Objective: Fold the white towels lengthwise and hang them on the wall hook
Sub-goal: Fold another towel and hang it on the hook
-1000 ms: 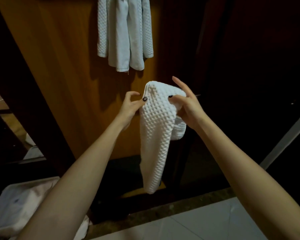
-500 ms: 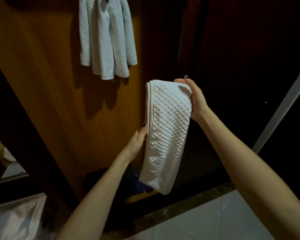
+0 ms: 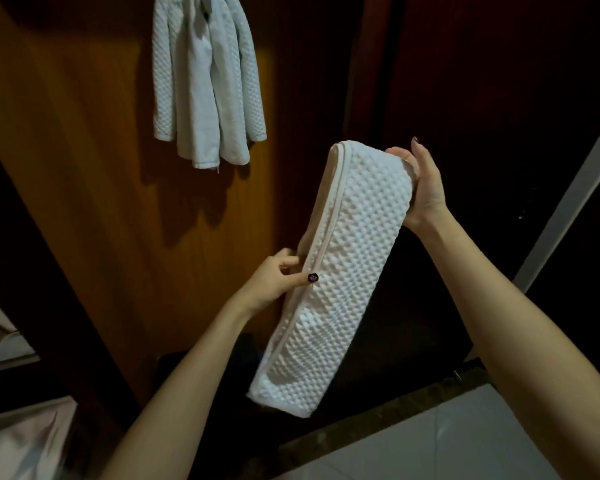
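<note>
right hand (image 3: 426, 188) is gripping the folded towel (image 3: 347, 271) by its top, so it hangs long | left hand (image 3: 278, 278) is pinching its left hem midway, probably aligning layers | hung towels (image 3: 205, 88) are dangling far-left above

I log: folded towel (image 3: 340, 271), centre: white, waffle dimples, cream edging. Hung towels (image 3: 205, 84), 11 o'clock: pale blue-white, same waffle. Wall panel (image 3: 84, 168), 9 o'clock: amber wood. Floor tile (image 3: 465, 445), 5 o'clock: white.
</note>
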A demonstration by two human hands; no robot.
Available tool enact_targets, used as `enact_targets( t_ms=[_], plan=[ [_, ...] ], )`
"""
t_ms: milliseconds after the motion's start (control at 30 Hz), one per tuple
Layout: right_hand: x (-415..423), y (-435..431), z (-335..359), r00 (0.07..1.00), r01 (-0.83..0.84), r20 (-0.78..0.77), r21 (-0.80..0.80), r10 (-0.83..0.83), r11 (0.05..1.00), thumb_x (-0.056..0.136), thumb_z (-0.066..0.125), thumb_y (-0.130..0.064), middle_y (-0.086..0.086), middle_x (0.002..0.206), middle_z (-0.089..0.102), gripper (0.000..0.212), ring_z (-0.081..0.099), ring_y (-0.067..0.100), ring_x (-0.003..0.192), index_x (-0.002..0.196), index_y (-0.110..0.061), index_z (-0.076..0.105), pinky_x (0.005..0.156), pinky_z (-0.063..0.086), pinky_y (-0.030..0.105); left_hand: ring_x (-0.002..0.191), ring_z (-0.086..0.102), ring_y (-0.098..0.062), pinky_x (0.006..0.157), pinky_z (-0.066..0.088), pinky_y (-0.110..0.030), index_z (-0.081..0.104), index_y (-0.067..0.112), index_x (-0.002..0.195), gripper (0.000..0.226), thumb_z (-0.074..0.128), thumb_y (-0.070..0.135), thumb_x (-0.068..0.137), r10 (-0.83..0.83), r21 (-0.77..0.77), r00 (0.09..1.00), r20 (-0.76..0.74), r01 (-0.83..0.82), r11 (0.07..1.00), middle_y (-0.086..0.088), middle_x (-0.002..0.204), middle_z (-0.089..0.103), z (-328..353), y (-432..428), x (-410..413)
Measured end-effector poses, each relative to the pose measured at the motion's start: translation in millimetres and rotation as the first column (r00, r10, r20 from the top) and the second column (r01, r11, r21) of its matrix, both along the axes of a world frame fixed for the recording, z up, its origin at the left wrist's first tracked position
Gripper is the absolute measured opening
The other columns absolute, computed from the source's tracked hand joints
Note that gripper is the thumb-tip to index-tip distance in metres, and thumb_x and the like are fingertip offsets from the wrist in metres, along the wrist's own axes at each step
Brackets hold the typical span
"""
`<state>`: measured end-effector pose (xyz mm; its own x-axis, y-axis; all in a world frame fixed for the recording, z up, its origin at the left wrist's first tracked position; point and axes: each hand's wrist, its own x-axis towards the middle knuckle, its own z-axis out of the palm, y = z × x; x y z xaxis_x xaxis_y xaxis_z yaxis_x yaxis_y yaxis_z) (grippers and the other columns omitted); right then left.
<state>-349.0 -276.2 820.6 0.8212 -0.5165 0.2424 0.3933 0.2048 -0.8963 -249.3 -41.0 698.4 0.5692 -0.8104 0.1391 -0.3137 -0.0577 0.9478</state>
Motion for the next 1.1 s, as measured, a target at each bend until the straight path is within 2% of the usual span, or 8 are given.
enact_targets(
  t_ms=[100, 233, 467, 567, 667, 800, 967, 1100],
  plan=[
    [-2, -4, 5, 1.000, -0.006, -0.017, -0.028, 0.005, 1.000, 0.088, 0.058, -0.046, 0.001, 0.085, 0.071, 0.030, 0.068, 0.016, 0.079, 0.081, -0.019, 0.069, 0.070, 0.056, 0.033, 0.096, 0.057, -0.002, 0.079, 0.046, -0.014, 0.073, 0.026, 0.099, 0.035, 0.079, 0.042, 0.068, 0.037, -0.062, 0.998, 0.047, -0.034, 0.997, 0.007, 0.102, 0.050, 10, 0, -2],
    [5, -8, 10, 0.995, 0.099, -0.001, -0.100, -0.099, 0.990, 0.092, 0.059, -0.023, 0.002, 0.087, 0.067, 0.010, 0.065, 0.017, 0.081, 0.090, -0.015, 0.064, 0.075, 0.052, 0.037, 0.099, 0.052, -0.010, 0.077, 0.046, -0.008, 0.065, 0.015, 0.112, 0.028, 0.072, 0.019, 0.085, 0.079, 0.014, 0.977, 0.198, -0.083, 0.996, -0.003, 0.107, 0.044, 14, -8, -10],
    [7, -26, 23, 0.986, 0.167, 0.040, -0.116, -0.164, 0.979, 0.091, 0.058, -0.016, 0.007, 0.097, 0.068, 0.011, 0.065, 0.019, 0.088, 0.096, -0.013, 0.067, 0.075, 0.054, 0.035, 0.103, 0.057, -0.022, 0.087, 0.051, -0.037, 0.071, -0.001, 0.101, 0.021, 0.061, 0.015, 0.092, 0.255, -0.099, 0.961, 0.105, -0.245, 0.965, -0.012, 0.111, 0.053, 34, -7, -21],
    [12, -34, 30, 0.980, 0.192, 0.061, -0.092, -0.187, 0.977, 0.092, 0.056, -0.014, 0.007, 0.098, 0.068, 0.012, 0.066, 0.017, 0.087, 0.097, -0.014, 0.067, 0.074, 0.056, 0.033, 0.106, 0.061, -0.015, 0.089, 0.053, -0.036, 0.050, 0.029, 0.138, 0.048, 0.060, 0.012, 0.094, 0.137, -0.163, 0.984, 0.114, -0.117, 0.980, -0.002, 0.117, 0.061, 49, -3, -20],
    [23, -32, 36, 0.979, 0.202, 0.053, -0.140, -0.196, 0.969, 0.095, 0.055, -0.016, 0.009, 0.106, 0.066, 0.014, 0.066, 0.018, 0.091, 0.103, -0.016, 0.066, 0.074, 0.056, 0.032, 0.115, 0.055, 0.004, 0.087, 0.048, -0.014, 0.023, 0.063, 0.139, 0.074, 0.058, 0.015, 0.096, -0.010, -0.088, 0.986, 0.168, 0.025, 0.996, 0.026, 0.123, 0.055, 53, 4, -20],
    [41, -21, 53, 0.986, 0.166, 0.048, -0.271, -0.160, 0.948, 0.098, 0.052, -0.018, 0.012, 0.124, 0.060, 0.020, 0.061, 0.025, 0.112, 0.115, -0.019, 0.062, 0.096, 0.053, 0.042, 0.121, 0.047, 0.010, 0.099, 0.042, -0.012, 0.063, 0.038, 0.118, 0.048, 0.046, -0.001, 0.096, 0.118, 0.023, 0.938, 0.326, -0.133, 0.991, 0.022, 0.129, 0.055, 56, 5, -15],
    [59, -23, 68, 0.988, 0.153, 0.047, -0.321, -0.146, 0.935, 0.097, 0.051, -0.019, 0.007, 0.136, 0.053, 0.037, 0.055, 0.023, 0.120, 0.134, -0.021, 0.053, 0.104, 0.047, 0.043, 0.119, 0.036, 0.023, 0.092, 0.035, -0.003, 0.048, 0.033, 0.121, 0.037, 0.065, 0.021, 0.091, 0.102, 0.072, 0.954, 0.282, -0.127, 0.989, 0.027, 0.129, 0.044, 57, 18, 1],
    [77, -24, 76, 0.983, 0.179, 0.055, -0.453, -0.173, 0.873, 0.094, 0.050, -0.023, -0.003, 0.103, 0.046, 0.057, 0.046, -0.001, 0.068, 0.148, -0.030, 0.034, 0.060, 0.042, 0.019, 0.107, 0.057, 0.008, 0.084, 0.045, -0.010, 0.068, 0.032, 0.105, 0.024, 0.065, 0.013, 0.090, 0.217, -0.013, 0.959, 0.183, -0.218, 0.976, 0.026, 0.112, 0.065, 78, 38, 28]
  ],
)
